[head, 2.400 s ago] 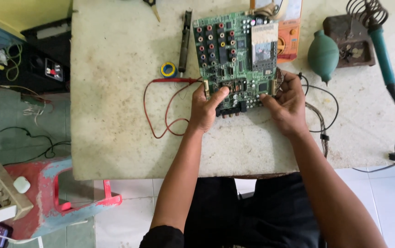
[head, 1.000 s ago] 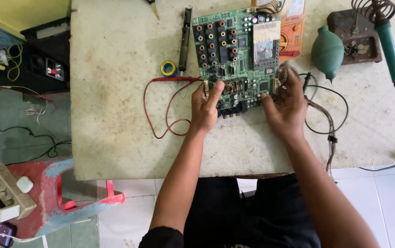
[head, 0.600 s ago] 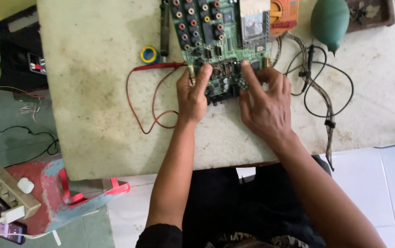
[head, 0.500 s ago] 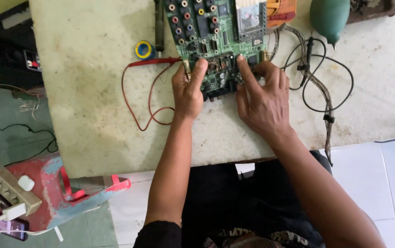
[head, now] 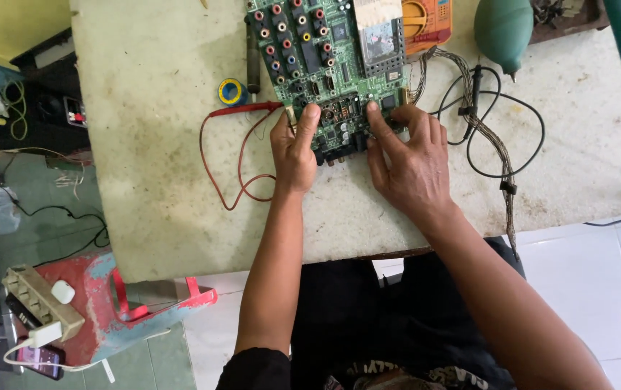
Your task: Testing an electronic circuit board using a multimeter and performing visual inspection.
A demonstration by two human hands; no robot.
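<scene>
Green circuit board (head: 328, 58), dense with round coloured jacks and chips, lies flat at the far edge of the worn, stained table (head: 159, 144). Left hand (head: 294, 148) and right hand (head: 411, 162) rest flat at its near edge, fingers loosely spread, fingertips pressing the board, gripping nothing. Thin red wire (head: 231, 155) loops just left of the left hand.

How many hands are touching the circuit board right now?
2. The left hand presses on the near edge of the circuit board; the right hand rests beside it, fingers on the board's near right corner. No other hands in view.
</scene>
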